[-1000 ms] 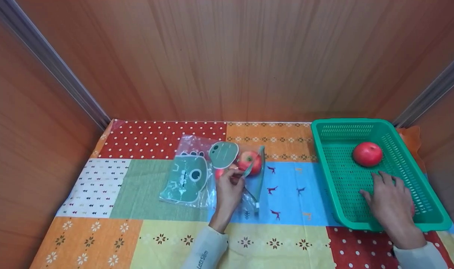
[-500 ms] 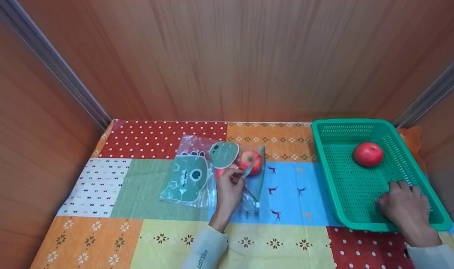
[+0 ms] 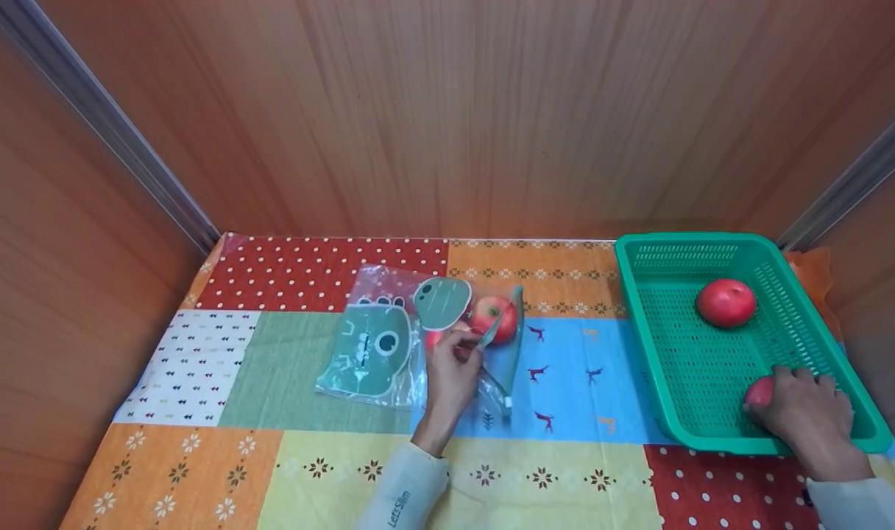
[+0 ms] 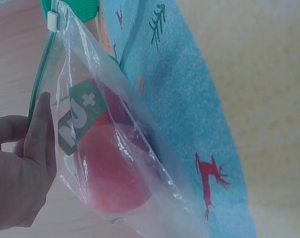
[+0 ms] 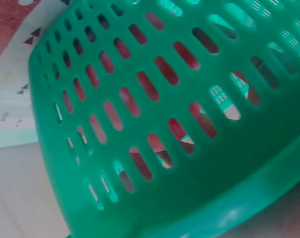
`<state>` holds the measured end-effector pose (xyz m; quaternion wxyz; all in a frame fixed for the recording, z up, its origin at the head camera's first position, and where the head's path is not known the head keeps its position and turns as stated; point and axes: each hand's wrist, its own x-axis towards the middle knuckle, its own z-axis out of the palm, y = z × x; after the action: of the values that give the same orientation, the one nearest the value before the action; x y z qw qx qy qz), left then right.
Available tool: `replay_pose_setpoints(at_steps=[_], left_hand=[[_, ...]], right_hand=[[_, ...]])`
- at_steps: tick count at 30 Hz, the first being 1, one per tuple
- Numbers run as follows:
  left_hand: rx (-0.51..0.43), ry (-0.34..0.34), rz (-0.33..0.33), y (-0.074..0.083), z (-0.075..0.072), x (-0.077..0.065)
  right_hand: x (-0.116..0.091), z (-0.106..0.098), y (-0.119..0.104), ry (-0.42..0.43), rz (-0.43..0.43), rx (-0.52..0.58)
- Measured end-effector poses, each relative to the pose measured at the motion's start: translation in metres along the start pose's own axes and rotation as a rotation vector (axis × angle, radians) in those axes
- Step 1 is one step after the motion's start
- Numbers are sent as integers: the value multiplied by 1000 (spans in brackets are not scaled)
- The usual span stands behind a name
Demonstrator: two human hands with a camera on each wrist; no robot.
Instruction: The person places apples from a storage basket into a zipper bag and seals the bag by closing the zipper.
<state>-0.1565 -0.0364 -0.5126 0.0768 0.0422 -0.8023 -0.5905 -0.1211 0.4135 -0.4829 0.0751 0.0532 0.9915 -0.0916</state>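
Observation:
A clear zip bag [image 3: 374, 353] with a green dinosaur print lies mid-table in the head view. Inside it are a red apple [image 3: 494, 319] and another apple [image 4: 115, 168], which my left hand partly covers in the head view. My left hand [image 3: 453, 375] pinches the bag's green zip edge [image 4: 41, 74] between thumb and fingers. Over in the green basket [image 3: 642, 353], my right hand [image 3: 808, 412] grips a red apple [image 3: 759, 391] from above, near the front right corner. In the right wrist view the basket's slotted wall [image 5: 155, 109] hides most of that grip.
A second red apple [image 3: 726, 303] lies in the back part of the basket. Orange material [image 3: 812, 272] shows behind the basket's right side. A patchwork cloth [image 3: 322, 412] covers the table, with a wood-grain panel [image 3: 447, 118] behind and more at both sides.
My right hand has shifted right inside the basket, and its spread fingers have curled around the apple there. The left hand and the bag stay in place.

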Motion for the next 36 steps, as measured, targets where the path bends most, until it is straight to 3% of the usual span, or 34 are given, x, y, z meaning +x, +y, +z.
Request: replay_pose_setpoints(at_steps=[6,16,23,29,36], left_hand=[[14,26,25,0,1,0],[15,16,12,3,-1,1],[-11,-5,12,1,-1,2],[-18,-18,2,0,0,1],[-1,-3,5,1,0,-1]], right_hand=[[1,-1,2,-53,13,-9],[4,-7,-2,-146,136,-76],[5,-12,-2,-154,111,-63],[2,-12,-3,-97,112,-64],[-4,-9,-9,89,56,-35]])
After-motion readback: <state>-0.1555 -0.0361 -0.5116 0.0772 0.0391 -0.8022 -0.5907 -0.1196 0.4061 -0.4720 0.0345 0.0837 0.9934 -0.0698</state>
